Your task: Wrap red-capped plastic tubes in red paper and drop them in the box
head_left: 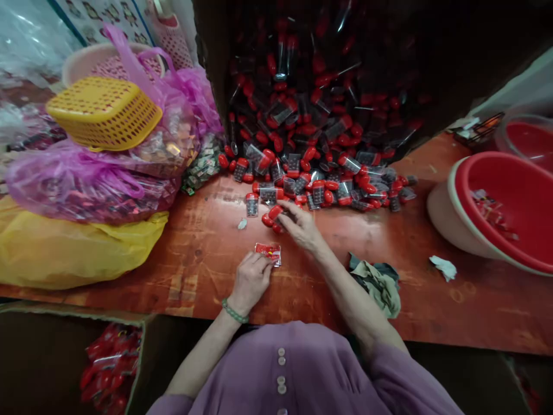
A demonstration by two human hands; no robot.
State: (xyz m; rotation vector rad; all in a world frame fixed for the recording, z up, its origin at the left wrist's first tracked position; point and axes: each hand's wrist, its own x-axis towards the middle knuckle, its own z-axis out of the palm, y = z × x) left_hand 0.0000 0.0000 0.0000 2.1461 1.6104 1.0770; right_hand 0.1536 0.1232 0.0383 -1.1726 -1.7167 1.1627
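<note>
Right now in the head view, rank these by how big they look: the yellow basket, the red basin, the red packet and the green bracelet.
1. red basin, cut off by the frame edge
2. yellow basket
3. red packet, under the left hand
4. green bracelet, partly hidden, so close to the packet and unsure

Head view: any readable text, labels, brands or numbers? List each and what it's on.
None can be read.
Red packet under the left hand: white print, too blurred to read.
Small containers with red caps that the right hand reaches into: dark patterned inserts, no legible text.
Poster at top left: small pictures only, too small to make out.
</note>
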